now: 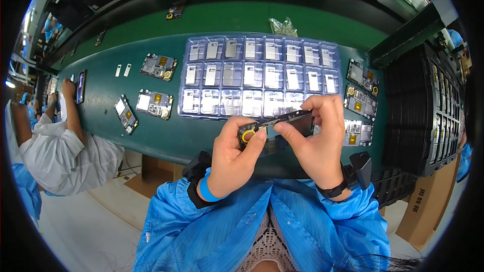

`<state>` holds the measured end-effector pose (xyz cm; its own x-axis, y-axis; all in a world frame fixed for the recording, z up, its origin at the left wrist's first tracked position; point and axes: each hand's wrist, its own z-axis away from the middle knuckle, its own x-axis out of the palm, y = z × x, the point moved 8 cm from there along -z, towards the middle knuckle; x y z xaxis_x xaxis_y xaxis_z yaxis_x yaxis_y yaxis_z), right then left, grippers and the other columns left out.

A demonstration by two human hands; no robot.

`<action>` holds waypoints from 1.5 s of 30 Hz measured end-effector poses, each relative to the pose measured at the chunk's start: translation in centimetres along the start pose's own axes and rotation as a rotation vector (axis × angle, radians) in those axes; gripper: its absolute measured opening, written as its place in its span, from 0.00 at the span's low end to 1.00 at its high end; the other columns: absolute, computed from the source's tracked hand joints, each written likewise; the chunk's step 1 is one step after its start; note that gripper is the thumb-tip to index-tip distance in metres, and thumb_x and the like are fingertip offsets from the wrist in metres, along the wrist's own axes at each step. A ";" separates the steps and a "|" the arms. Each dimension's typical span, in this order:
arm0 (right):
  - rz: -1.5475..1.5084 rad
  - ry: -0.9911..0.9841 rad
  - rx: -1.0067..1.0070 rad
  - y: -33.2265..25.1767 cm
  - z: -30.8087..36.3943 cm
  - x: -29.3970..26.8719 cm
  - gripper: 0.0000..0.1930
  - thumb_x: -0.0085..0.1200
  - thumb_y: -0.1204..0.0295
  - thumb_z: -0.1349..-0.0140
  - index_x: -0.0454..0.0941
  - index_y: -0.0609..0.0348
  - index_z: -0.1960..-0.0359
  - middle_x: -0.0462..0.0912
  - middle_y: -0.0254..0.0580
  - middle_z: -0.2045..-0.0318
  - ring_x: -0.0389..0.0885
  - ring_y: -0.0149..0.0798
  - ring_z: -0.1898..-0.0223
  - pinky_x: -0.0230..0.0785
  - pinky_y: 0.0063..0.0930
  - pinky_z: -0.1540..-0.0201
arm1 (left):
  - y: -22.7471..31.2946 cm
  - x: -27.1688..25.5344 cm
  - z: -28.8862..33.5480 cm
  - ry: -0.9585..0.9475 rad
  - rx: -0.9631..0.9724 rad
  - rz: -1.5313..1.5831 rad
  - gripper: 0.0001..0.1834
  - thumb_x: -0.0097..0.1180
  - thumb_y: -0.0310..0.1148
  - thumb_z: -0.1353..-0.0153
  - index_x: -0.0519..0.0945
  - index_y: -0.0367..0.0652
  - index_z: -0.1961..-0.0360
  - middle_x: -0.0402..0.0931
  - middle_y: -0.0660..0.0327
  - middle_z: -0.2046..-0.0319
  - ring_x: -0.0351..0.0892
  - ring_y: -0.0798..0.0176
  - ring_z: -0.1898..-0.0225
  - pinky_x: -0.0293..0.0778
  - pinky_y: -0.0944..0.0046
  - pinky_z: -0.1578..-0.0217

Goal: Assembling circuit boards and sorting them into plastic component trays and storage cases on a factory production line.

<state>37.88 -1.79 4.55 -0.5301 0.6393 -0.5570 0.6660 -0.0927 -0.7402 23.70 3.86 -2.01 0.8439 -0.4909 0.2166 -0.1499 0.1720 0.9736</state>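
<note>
Between my two hands a dark circuit board [297,122] is held up on edge, tilted, with a yellow ring at its left end. My left hand [234,148] pinches that left end between thumb and fingers. My right hand [322,138] grips the other end, its thumb pressed along the upper edge and its fingers behind. Just beyond the board lies a clear plastic tray [237,81] whose compartments hold small silvery metal plates [249,75]. The board's lower face is partly hidden by my fingers.
More circuit boards lie left of the tray [155,104] and right of it [361,102]. Two small light strips [122,70] rest at the left. A crumpled clear bag [283,26] sits behind the tray. Black stacked trays [416,111] stand at the right. A co-worker [65,146] sits at the left.
</note>
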 end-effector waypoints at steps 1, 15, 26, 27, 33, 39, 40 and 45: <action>0.077 0.092 -0.078 -0.3 -0.1 -0.6 0.15 0.66 0.76 0.61 0.75 0.60 0.70 0.72 0.39 0.74 0.73 0.33 0.80 0.67 0.22 0.78 | 0.0 0.0 0.0 -0.001 -0.001 0.006 0.07 0.51 0.25 0.41 0.68 0.35 0.64 0.68 0.68 0.76 0.61 0.81 0.75 0.60 0.78 0.77; -0.295 -0.199 0.190 3.8 0.6 1.3 0.11 0.65 0.75 0.58 0.77 0.63 0.71 0.72 0.38 0.77 0.75 0.31 0.79 0.68 0.22 0.76 | 0.4 1.1 -0.7 -0.044 0.031 -0.150 0.09 0.52 0.26 0.41 0.68 0.33 0.62 0.71 0.66 0.73 0.66 0.77 0.71 0.66 0.75 0.71; -0.218 -0.037 0.148 4.6 1.9 -4.1 0.10 0.59 0.71 0.54 0.76 0.63 0.70 0.75 0.47 0.72 0.78 0.45 0.75 0.71 0.32 0.71 | 0.4 6.0 -2.1 -0.215 0.008 -0.391 0.11 0.52 0.25 0.44 0.67 0.35 0.60 0.70 0.64 0.70 0.67 0.74 0.69 0.66 0.73 0.69; -0.231 -0.042 0.141 5.2 1.8 -4.6 0.10 0.58 0.70 0.53 0.76 0.63 0.70 0.74 0.48 0.72 0.78 0.47 0.72 0.70 0.34 0.69 | -0.2 6.3 -2.4 -0.231 0.002 -0.314 0.12 0.51 0.25 0.43 0.67 0.35 0.59 0.70 0.63 0.70 0.68 0.73 0.70 0.67 0.72 0.67; -0.123 0.091 -0.024 6.2 1.2 -18.6 0.09 0.55 0.73 0.46 0.76 0.61 0.63 0.75 0.40 0.66 0.76 0.34 0.67 0.70 0.24 0.65 | 0.4 9.2 -1.7 -0.227 -0.068 0.071 0.17 0.43 0.27 0.39 0.63 0.36 0.49 0.74 0.54 0.63 0.74 0.66 0.68 0.72 0.70 0.65; -0.052 0.838 0.172 13.0 1.3 -45.9 0.12 0.47 0.78 0.49 0.76 0.66 0.62 0.78 0.39 0.70 0.76 0.27 0.70 0.70 0.20 0.69 | -3.1 4.2 -5.2 -0.186 -0.121 -0.039 0.20 0.47 0.30 0.38 0.59 0.35 0.47 0.73 0.46 0.59 0.77 0.55 0.60 0.74 0.63 0.60; 0.108 0.925 0.257 16.2 2.2 -50.5 0.12 0.48 0.78 0.50 0.77 0.64 0.62 0.79 0.40 0.71 0.77 0.30 0.69 0.70 0.22 0.68 | -3.6 3.5 -5.5 -0.151 -0.134 -0.062 0.20 0.48 0.30 0.38 0.60 0.35 0.48 0.73 0.46 0.60 0.77 0.55 0.60 0.75 0.63 0.60; 0.738 1.137 0.507 31.3 8.5 -64.1 0.12 0.51 0.79 0.55 0.81 0.60 0.67 0.81 0.42 0.73 0.77 0.33 0.70 0.68 0.27 0.67 | -4.5 2.1 -5.5 -0.056 -0.144 -0.085 0.19 0.48 0.28 0.39 0.60 0.33 0.49 0.72 0.47 0.60 0.76 0.53 0.60 0.76 0.61 0.61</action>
<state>88.28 -52.16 13.92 0.7025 0.5537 -0.4471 0.2159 -0.7644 -0.6075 29.00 6.77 -6.32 0.8198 -0.5549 0.1413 -0.0004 0.2462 0.9692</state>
